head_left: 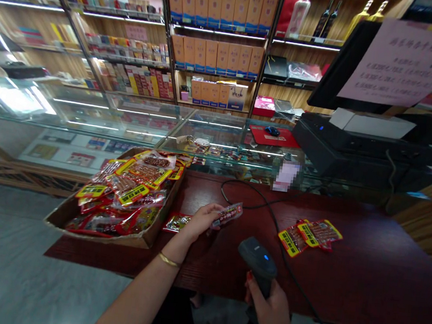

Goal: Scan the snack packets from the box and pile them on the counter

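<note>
Packet [229, 215] juts from outstretched left hand [202, 221]; right hand [270, 304] grips scanner [256, 256].

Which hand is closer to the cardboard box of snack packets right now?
Left. The left hand is just to the right of the cardboard box, holding a small packet; the right hand is farther right, gripping the scanner.

Two hands [204, 220], one scanner [257, 258], one held packet [229, 215], one carton [159, 222], one mouse [271, 131], two dark bottles [323, 22]
</note>
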Tool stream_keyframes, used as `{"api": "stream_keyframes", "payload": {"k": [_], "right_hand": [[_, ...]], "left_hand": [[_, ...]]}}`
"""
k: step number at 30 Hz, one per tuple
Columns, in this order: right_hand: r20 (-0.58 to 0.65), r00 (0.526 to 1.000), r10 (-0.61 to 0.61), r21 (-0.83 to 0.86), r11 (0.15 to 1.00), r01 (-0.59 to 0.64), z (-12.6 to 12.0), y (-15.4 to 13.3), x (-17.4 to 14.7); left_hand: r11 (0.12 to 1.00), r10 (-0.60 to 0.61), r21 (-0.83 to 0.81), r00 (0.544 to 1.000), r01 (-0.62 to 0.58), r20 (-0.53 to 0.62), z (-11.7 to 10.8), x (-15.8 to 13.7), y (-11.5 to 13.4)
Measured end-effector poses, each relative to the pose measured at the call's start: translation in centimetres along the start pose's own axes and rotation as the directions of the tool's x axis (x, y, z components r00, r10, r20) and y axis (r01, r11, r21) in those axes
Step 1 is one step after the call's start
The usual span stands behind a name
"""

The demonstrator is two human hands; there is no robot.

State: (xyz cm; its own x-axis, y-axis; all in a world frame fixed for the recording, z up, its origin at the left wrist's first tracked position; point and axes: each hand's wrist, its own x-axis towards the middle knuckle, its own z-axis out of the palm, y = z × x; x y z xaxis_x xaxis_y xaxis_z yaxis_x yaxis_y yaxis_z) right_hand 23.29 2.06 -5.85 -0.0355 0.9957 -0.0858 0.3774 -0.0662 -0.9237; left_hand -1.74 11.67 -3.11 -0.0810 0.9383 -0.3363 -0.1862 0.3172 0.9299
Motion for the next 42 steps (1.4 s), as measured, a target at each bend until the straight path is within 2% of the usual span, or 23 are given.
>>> {"api": "stream_keyframes", "payload": {"k": [6,13,17,27,30,33,35,37,39,42], "right_hand": [[0.006,0.997,-0.073,-0.142,0.987,0.073,-1.0,-0.6,-0.7],[0.025,0.997,-0.071,-0.126,0.989,0.074,-1.6,-0.1,-0.9],[0.023,0.996,-0.087,-0.137,0.987,0.089,-2.0,-0.3,-1.0],[-0.009,0.992,-0.124,-0.128,0.984,0.122,-1.8,-0.9,-0.8],[-0.010,0.996,-0.093,-0.067,0.994,0.092,-1.4,-0.7,-0.2],[0.048,0.998,-0.030,0.110,0.994,0.025,-1.1,0.1,0.5],[0.071,0.997,0.002,0.228,0.973,-0.018,-1.1,0.7,0.9],[0.087,0.996,0.010,0.315,0.948,-0.037,-1.2,1.1,1.1],[0.085,0.996,0.004,0.369,0.929,-0.035,-1.3,1.5,1.2],[0.066,0.998,-0.001,0.403,0.915,-0.026,-1.4,2.0,1.4]], "left_hand": [[1.000,0.009,-0.010,1.000,-0.009,0.000,-0.2,0.4,-0.3],[0.996,-0.008,-0.090,1.000,0.011,0.030,-0.5,0.6,-0.4],[0.997,-0.032,-0.073,0.999,0.034,0.028,-0.6,0.9,-0.6],[0.999,0.001,-0.042,1.000,0.000,0.024,-0.4,0.6,-0.5],[0.999,-0.009,-0.046,1.000,0.009,0.004,-0.1,0.1,0.0],[0.997,-0.004,-0.077,1.000,0.005,0.022,0.2,-0.1,0.1],[0.995,0.012,-0.103,0.997,-0.004,0.077,1.0,0.1,-0.1],[0.993,0.022,-0.116,0.985,-0.002,0.169,2.8,0.8,-0.3],[0.995,-0.002,-0.099,0.963,0.030,0.270,5.6,2.0,-0.4],[0.999,-0.044,-0.012,0.930,0.052,0.364,11.4,4.1,0.1]]}}
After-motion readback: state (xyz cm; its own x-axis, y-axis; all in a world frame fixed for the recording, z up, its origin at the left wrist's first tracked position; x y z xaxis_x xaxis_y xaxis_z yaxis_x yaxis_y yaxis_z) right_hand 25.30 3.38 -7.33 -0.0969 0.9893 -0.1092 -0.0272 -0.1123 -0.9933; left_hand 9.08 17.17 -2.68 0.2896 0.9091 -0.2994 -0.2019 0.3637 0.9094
